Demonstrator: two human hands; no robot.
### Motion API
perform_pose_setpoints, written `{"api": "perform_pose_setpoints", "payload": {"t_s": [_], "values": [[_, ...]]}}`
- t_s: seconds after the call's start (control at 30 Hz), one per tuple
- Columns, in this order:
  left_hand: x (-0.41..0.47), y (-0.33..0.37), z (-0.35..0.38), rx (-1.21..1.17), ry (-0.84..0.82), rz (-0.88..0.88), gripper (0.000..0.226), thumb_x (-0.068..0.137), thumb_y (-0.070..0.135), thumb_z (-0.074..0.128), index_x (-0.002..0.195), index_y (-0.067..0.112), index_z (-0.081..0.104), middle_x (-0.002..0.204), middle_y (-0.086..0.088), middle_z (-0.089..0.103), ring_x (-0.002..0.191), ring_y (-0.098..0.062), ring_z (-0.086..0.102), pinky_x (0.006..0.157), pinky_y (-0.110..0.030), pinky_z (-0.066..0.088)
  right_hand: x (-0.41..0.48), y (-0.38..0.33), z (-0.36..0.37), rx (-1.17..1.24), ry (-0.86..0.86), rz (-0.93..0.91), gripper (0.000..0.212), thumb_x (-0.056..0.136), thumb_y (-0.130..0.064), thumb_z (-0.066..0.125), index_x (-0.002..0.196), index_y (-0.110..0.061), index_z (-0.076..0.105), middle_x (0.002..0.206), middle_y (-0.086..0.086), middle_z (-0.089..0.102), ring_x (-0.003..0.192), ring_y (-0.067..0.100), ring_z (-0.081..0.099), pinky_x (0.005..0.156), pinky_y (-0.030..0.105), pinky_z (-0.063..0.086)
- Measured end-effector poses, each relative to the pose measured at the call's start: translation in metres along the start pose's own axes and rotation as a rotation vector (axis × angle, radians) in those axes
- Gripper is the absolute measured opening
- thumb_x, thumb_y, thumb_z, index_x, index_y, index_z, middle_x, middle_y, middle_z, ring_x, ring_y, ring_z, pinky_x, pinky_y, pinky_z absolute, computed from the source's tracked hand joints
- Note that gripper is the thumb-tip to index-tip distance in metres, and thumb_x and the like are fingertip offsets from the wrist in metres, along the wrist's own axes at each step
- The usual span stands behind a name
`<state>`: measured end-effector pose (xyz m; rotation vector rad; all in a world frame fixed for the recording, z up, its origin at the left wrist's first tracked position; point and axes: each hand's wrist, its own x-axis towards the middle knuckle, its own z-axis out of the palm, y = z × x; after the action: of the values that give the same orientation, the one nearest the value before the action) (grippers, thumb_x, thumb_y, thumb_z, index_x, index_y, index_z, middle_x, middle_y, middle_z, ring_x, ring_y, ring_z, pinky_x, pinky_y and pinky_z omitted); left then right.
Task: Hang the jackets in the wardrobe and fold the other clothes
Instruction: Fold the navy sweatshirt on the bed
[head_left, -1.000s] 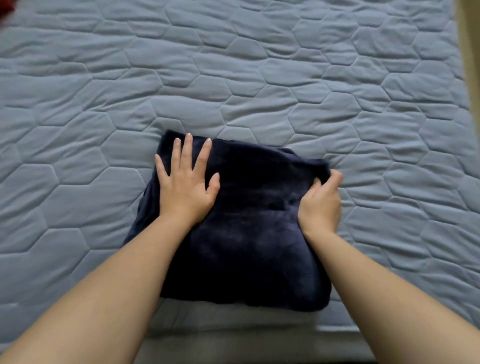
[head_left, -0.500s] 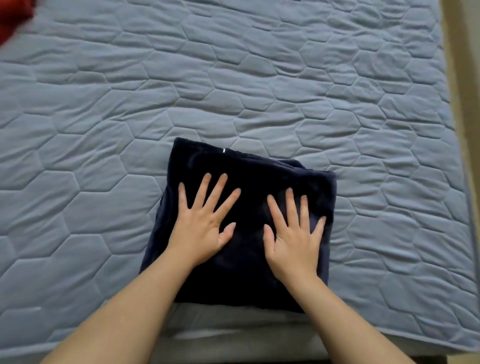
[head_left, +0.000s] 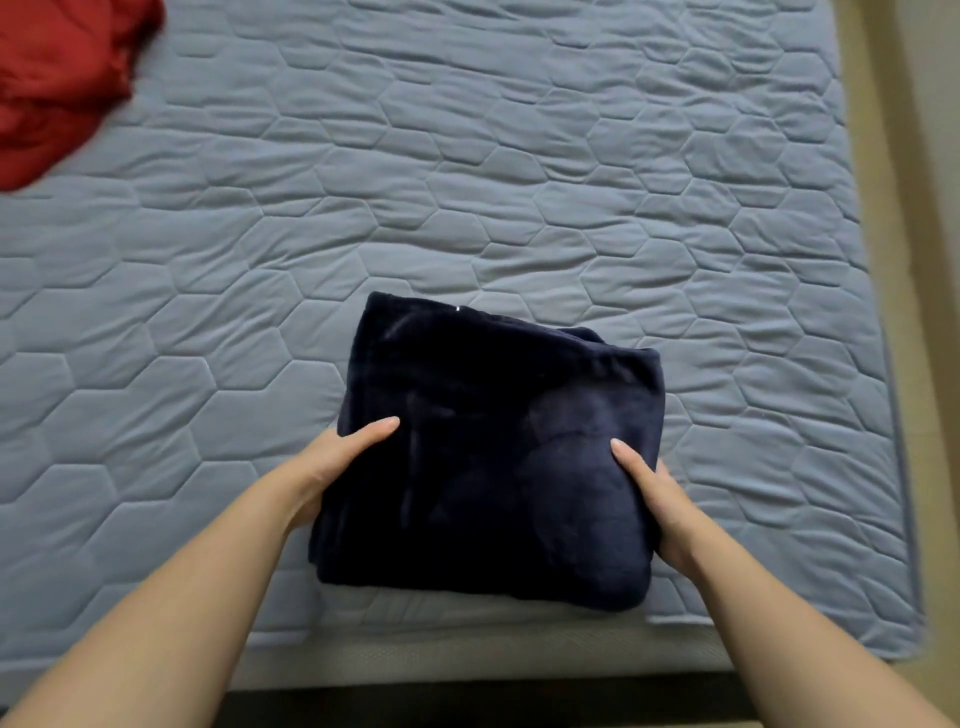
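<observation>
Lying at the near edge of the quilted mattress (head_left: 519, 182), the folded navy fleece (head_left: 488, 457) is almost square, with no clear long axis. Both forearms reach in; left hand (head_left: 337, 467) and right hand (head_left: 660, 499) clasp its sides, thumbs on top, fingers tucked beneath. A red garment (head_left: 52, 78) lies at the mattress's far left

Both bare forearms reach forward, the left hand (head_left: 332, 467) and right hand (head_left: 662, 501) clasping opposite sides of the folded navy garment (head_left: 493, 441), each thumb lying straight on top while the fingers, hidden, seem tucked beneath it.
</observation>
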<state>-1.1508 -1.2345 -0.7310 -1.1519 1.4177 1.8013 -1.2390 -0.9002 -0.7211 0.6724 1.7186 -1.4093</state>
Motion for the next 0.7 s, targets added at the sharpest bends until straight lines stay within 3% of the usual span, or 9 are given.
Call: {"api": "perform_pose_setpoints", "payload": {"t_s": [0.13, 0.2, 0.3, 0.4, 0.43, 0.53, 0.7], "values": [[-0.030, 0.010, 0.019, 0.088, 0.280, 0.222, 0.027, 0.078, 0.032, 0.075, 0.100, 0.032, 0.062, 0.093, 0.011, 0.068, 0.084, -0.007, 0.063, 0.065, -0.019, 0.045, -0.033, -0.018, 0.002, -0.007, 0.097, -0.119, 0.041, 0.080, -0.032, 0.072, 0.116, -0.021, 0.055, 0.112, 0.002, 0.069, 0.100, 0.016, 0.067, 0.079, 0.032, 0.053], [-0.068, 0.022, 0.036, 0.193, 0.428, 0.343, 0.026, 0.078, 0.029, 0.075, 0.099, 0.030, 0.059, 0.089, 0.018, 0.063, 0.084, -0.005, 0.061, 0.064, -0.017, 0.042, -0.065, -0.036, 0.009, -0.048, 0.144, -0.217, 0.030, 0.085, -0.030, 0.069, 0.111, -0.025, 0.055, 0.109, -0.003, 0.067, 0.094, 0.008, 0.066, 0.073, 0.025, 0.050], [-0.153, 0.034, 0.065, 0.364, 0.602, 0.511, 0.033, 0.075, 0.044, 0.072, 0.099, 0.035, 0.052, 0.084, 0.025, 0.057, 0.082, -0.007, 0.057, 0.070, -0.026, 0.045, -0.125, -0.065, 0.031, -0.104, 0.157, -0.383, 0.032, 0.085, -0.033, 0.067, 0.113, -0.029, 0.051, 0.105, -0.015, 0.065, 0.086, -0.008, 0.063, 0.069, 0.014, 0.046], [-0.245, 0.046, 0.099, 0.471, 0.733, 0.619, 0.039, 0.072, 0.065, 0.059, 0.096, 0.040, 0.041, 0.080, 0.026, 0.051, 0.076, -0.005, 0.053, 0.062, -0.027, 0.043, -0.190, -0.095, 0.058, -0.155, 0.117, -0.541, 0.032, 0.085, -0.029, 0.067, 0.110, -0.030, 0.047, 0.101, -0.020, 0.061, 0.085, -0.017, 0.058, 0.066, 0.001, 0.043], [-0.274, 0.049, 0.107, 0.491, 0.785, 0.626, 0.041, 0.072, 0.069, 0.055, 0.095, 0.040, 0.038, 0.080, 0.024, 0.052, 0.075, -0.007, 0.055, 0.060, -0.027, 0.042, -0.212, -0.105, 0.067, -0.171, 0.089, -0.591, 0.031, 0.085, -0.027, 0.067, 0.108, -0.031, 0.046, 0.100, -0.021, 0.061, 0.085, -0.017, 0.058, 0.068, 0.001, 0.041], [-0.361, 0.055, 0.123, 0.501, 0.946, 0.635, 0.045, 0.072, 0.073, 0.050, 0.095, 0.037, 0.037, 0.086, 0.014, 0.062, 0.083, -0.018, 0.064, 0.061, -0.031, 0.045, -0.285, -0.130, 0.084, -0.229, -0.065, -0.700, 0.034, 0.080, -0.038, 0.066, 0.106, -0.035, 0.044, 0.099, -0.021, 0.062, 0.092, -0.006, 0.060, 0.081, 0.018, 0.045], [-0.521, 0.033, 0.137, 0.370, 1.303, 0.625, 0.049, 0.070, 0.074, 0.048, 0.098, 0.035, 0.040, 0.084, 0.016, 0.061, 0.079, -0.011, 0.063, 0.064, -0.034, 0.053, -0.416, -0.149, 0.104, -0.284, -0.361, -0.891, 0.041, 0.073, -0.053, 0.057, 0.109, -0.043, 0.042, 0.098, -0.041, 0.056, 0.092, -0.018, 0.055, 0.075, 0.010, 0.042]]}}
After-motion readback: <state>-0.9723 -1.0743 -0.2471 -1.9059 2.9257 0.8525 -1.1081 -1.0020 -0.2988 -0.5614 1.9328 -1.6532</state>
